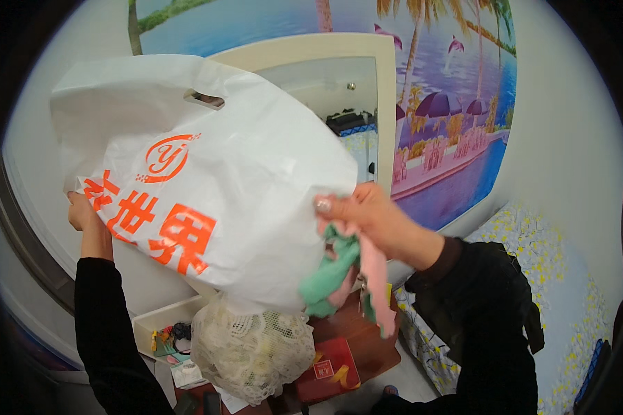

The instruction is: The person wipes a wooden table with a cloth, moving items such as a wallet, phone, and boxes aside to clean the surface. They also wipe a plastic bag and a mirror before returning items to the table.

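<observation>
A large white plastic bag (pixel 270 171) with orange printing and a cut-out handle spreads out in front of me. My left hand (pixel 83 212) grips its lower left edge, the fingers partly hidden behind the plastic. At the opposite side my right hand (pixel 379 218) pinches the bag's right edge. Pink and green fabric pieces (pixel 335 277) hang from that same right hand, with small metal parts among them. Directly below the bag sits a bulging bundle of cream lace fabric (pixel 254 347); its top is covered by the bag, so I cannot tell whether the two are joined.
A reddish-brown table (pixel 376 342) carries a red box (pixel 329 371) and a white bin (pixel 145 324) of small items. Behind the bag stands a white-framed mirror (pixel 387 119) against a wall mural (pixel 457 171). A bed with patterned bedding (pixel 560 290) lies to the right.
</observation>
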{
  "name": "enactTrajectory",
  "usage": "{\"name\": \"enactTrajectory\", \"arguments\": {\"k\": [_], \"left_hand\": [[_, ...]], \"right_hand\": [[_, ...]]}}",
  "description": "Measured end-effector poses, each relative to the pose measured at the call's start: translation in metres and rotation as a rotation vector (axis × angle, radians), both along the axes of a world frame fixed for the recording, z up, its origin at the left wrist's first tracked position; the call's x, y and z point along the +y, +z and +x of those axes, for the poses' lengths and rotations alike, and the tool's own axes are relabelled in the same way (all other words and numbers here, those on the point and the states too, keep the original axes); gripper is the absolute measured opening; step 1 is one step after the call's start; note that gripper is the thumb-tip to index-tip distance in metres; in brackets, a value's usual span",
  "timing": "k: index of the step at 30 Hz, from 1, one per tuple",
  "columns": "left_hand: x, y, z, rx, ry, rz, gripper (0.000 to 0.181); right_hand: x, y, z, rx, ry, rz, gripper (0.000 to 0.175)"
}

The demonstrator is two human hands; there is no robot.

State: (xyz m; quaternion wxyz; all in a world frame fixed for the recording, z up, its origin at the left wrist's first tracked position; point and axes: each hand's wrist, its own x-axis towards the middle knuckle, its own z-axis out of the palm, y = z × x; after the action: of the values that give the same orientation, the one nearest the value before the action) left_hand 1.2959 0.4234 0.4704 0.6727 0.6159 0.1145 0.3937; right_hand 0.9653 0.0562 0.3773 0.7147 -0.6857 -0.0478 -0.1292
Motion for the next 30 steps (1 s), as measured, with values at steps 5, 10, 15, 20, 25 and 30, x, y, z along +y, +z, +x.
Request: {"name": "enactTrajectory", "arguments": {"k": [5,10,15,20,25,30], "left_hand": [[-0.025,0.014,-0.054,-0.177,-0.193,0.215,0.048],[-0.025,0.049,-0.077,-0.203,-0.484,0.558,0.044],[-0.053,0.044,-0.082,-0.004,-0.61,0.826,0.044],[-0.061,0.032,-0.061,0.008,-0.611,0.731,0.04],[-0.082,0.041,-0.065,-0.124,-0.631,0.477,0.045],[-0.072,0.06,-0.076,-0.261,-0.239,0.601,0.048]], "right_hand": [[-0.066,0.07,-0.003,-0.273,-0.326,-0.017,0.026],[-0.136,0.162,0.021,-0.506,-0.477,-0.234,0.036],[-0.181,0.199,0.077,-0.515,-0.66,-0.408,0.047],[-0.194,0.212,0.098,-0.413,-0.568,-0.453,0.039],[-0.201,0.214,0.111,-0.416,-0.551,-0.441,0.034],[-0.176,0.191,0.108,-0.609,-0.803,-0.702,0.024]]}}
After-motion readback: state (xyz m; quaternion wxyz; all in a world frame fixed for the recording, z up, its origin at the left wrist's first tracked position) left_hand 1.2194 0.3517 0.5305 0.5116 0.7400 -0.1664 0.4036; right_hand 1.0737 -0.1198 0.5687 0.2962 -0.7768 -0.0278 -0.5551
